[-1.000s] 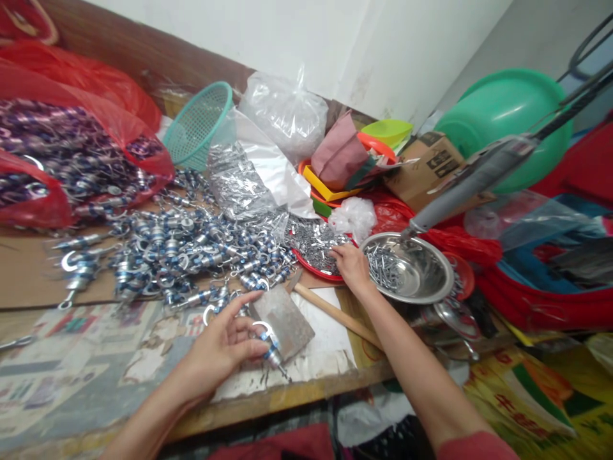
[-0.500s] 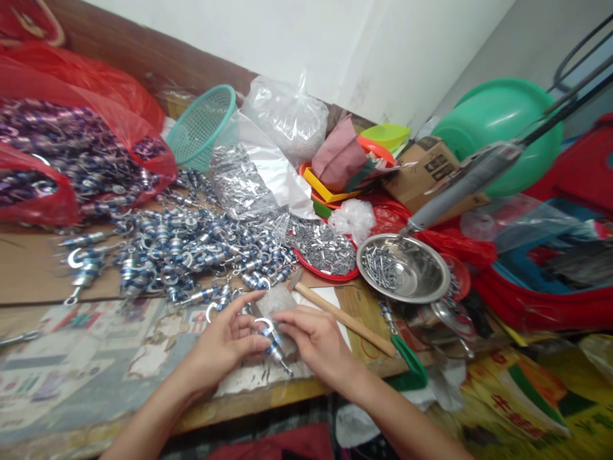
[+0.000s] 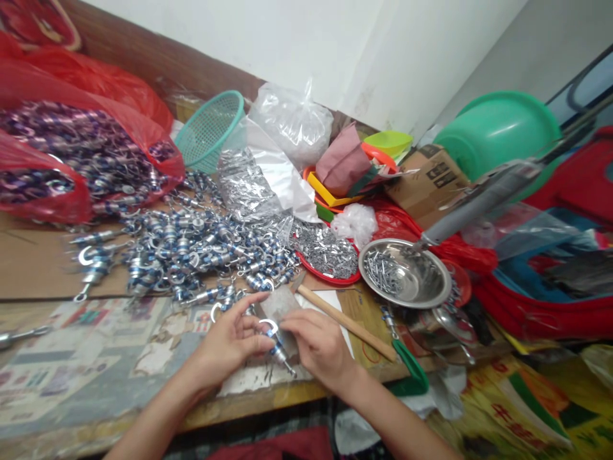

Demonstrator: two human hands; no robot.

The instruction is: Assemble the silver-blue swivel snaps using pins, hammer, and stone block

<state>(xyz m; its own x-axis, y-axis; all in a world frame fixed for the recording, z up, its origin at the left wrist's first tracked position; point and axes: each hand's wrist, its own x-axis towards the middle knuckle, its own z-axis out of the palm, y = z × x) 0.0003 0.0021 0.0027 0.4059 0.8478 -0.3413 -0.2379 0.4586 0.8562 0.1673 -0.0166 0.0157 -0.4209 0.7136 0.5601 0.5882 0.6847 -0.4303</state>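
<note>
My left hand is closed on a small blue and silver metal hook fitting, with its thumb and fingers around one side. The fitting lies tilted, its curved hook up and its thin end toward the bench's front edge. Right beside the hook, my right hand has its fingers curled into a pinch. Whatever those fingertips hold, if anything, is hidden. Behind the hands sits a grey block, partly covered by them. A hammer with a wooden handle lies just beyond my right hand.
A heap of similar hook fittings spreads left of centre, near a red bag full of more. Small metal pieces fill a red tray. A steel bowl holds pins. A grey-handled lever reaches over the right side.
The camera view has shifted slightly, so the scene sits a little lower and to the right. Both hands keep nearly the same pose around the hook fitting.
</note>
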